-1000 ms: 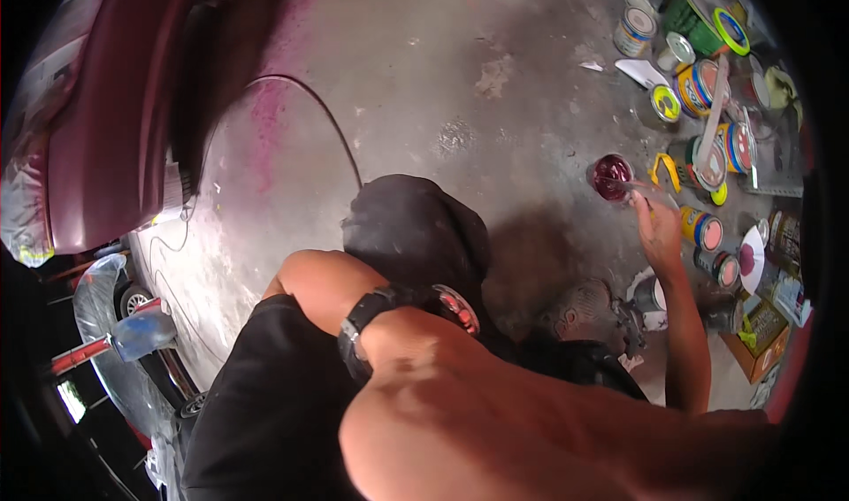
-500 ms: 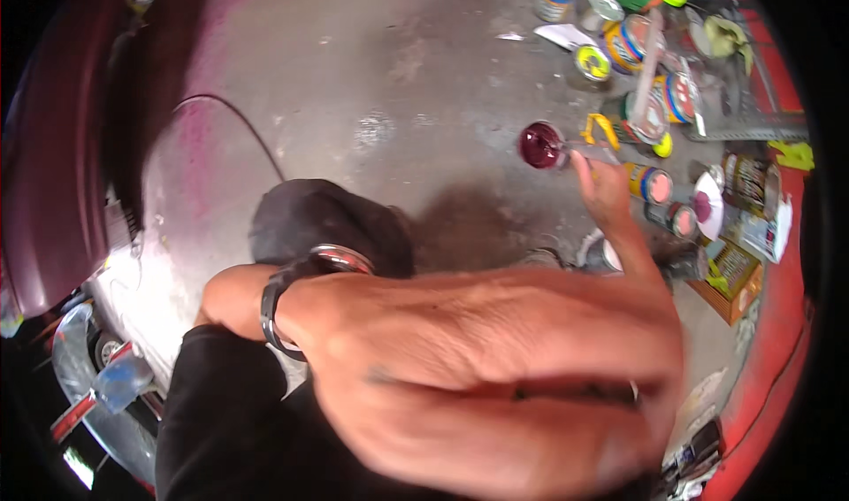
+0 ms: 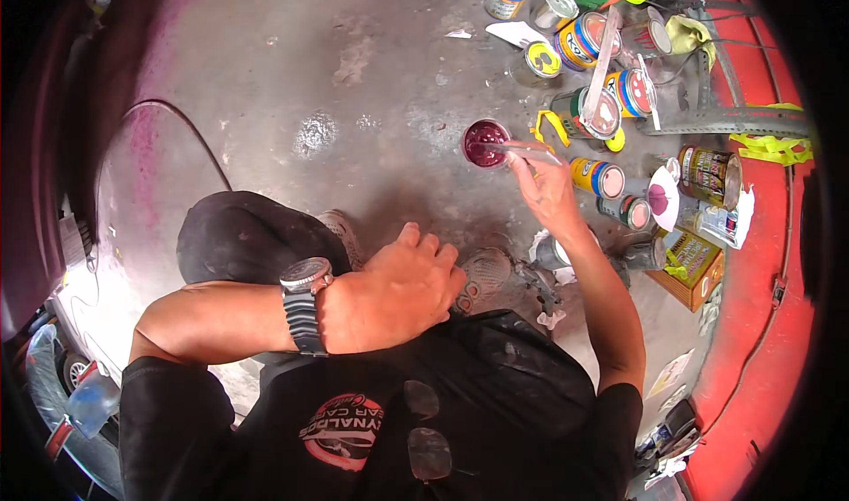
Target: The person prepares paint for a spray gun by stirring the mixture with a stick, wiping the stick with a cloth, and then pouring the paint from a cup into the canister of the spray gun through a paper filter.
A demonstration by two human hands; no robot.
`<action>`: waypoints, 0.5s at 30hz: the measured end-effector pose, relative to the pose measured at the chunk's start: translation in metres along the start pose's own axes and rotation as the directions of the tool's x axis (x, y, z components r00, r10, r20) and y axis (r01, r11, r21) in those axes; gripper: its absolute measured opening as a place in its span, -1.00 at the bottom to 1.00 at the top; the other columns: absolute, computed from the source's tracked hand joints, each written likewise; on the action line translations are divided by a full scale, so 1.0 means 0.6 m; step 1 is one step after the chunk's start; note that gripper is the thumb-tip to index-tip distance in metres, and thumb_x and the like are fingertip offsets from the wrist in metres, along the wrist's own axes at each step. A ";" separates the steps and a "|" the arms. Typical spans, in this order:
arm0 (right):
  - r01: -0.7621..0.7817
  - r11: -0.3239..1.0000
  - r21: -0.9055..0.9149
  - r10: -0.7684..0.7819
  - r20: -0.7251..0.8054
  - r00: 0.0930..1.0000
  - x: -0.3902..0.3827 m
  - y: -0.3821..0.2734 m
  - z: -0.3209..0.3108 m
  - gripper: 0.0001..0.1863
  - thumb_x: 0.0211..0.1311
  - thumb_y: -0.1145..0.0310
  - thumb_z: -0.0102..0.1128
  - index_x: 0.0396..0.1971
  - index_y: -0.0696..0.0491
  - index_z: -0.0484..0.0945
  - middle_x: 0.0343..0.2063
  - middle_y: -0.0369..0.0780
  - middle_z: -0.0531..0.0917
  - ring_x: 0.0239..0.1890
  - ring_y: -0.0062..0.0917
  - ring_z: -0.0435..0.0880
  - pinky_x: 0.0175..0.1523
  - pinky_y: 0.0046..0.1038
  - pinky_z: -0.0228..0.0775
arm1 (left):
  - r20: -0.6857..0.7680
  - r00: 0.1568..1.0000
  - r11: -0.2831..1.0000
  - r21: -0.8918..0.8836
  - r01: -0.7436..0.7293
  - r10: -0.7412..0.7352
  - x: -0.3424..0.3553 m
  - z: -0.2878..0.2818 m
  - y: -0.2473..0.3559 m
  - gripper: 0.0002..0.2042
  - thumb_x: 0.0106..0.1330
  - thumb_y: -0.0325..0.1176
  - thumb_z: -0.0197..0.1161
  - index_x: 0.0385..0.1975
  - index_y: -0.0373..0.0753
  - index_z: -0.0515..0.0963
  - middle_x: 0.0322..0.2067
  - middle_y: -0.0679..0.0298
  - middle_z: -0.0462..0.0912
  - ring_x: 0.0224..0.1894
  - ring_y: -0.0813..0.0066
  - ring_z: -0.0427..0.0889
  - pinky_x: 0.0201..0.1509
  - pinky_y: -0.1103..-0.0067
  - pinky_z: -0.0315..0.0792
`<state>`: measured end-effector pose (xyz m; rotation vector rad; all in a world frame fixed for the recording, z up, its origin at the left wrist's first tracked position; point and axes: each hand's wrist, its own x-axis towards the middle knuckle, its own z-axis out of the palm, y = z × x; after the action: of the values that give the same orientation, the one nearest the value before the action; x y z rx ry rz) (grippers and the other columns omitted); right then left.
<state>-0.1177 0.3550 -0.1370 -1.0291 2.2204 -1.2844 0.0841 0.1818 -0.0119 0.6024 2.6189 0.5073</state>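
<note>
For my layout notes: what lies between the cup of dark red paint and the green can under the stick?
The head view shows a curved yellow strip between the paint cup and the green can.

The left forearm [image 3: 225, 322] is laid almost level across the left and middle of the frame, with its elbow bent at the far left. The left wrist [image 3: 334, 317] is held nearly straight, and the left hand [image 3: 389, 289] is turned back upward near the centre, its fingers loosely bent and slightly parted, its palm hidden. The right forearm [image 3: 601, 284] is stretched from the lower right up and leftward. The right hand [image 3: 550, 191] is raised right of centre, higher than the other, with thumb and fingers closed in a pinch and directed toward the upper left.
</note>
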 end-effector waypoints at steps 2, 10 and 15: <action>-0.014 0.996 -0.093 0.015 0.008 1.000 -0.001 -0.001 -0.002 -0.83 0.30 0.48 0.19 -0.19 0.19 0.68 -0.27 -0.04 0.70 -0.23 -0.20 0.67 -0.10 -0.29 0.48 | 0.022 1.000 1.000 -0.029 -0.003 0.003 0.002 -0.002 -0.001 -0.62 0.24 -0.04 0.32 -0.20 -0.25 0.56 -0.24 0.13 0.55 -0.10 0.17 0.54 0.15 0.23 0.37; 0.054 0.994 -0.100 -0.050 0.042 0.998 0.001 -0.002 -0.005 -0.83 0.28 0.48 0.21 -0.17 0.17 0.68 -0.25 -0.06 0.71 -0.20 -0.17 0.66 -0.03 -0.26 0.47 | -0.005 1.000 0.999 -0.033 0.020 -0.020 -0.002 -0.008 0.000 -0.62 0.24 -0.06 0.33 -0.20 -0.27 0.55 -0.23 0.12 0.56 -0.09 0.15 0.55 0.17 0.22 0.36; 0.043 0.974 -0.221 -0.043 0.004 0.999 -0.002 -0.005 -0.004 -0.82 0.28 0.48 0.21 -0.17 0.17 0.68 -0.23 -0.06 0.72 -0.18 -0.18 0.68 0.02 -0.28 0.47 | -0.029 0.999 0.999 -0.019 0.035 -0.036 -0.003 -0.009 0.002 -0.62 0.23 -0.06 0.33 -0.19 -0.27 0.56 -0.23 0.13 0.56 -0.08 0.15 0.56 0.17 0.22 0.36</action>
<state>-0.1173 0.3562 -0.1333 -1.1619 2.3944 -1.0719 0.0835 0.1803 -0.0060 0.5459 2.6446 0.5329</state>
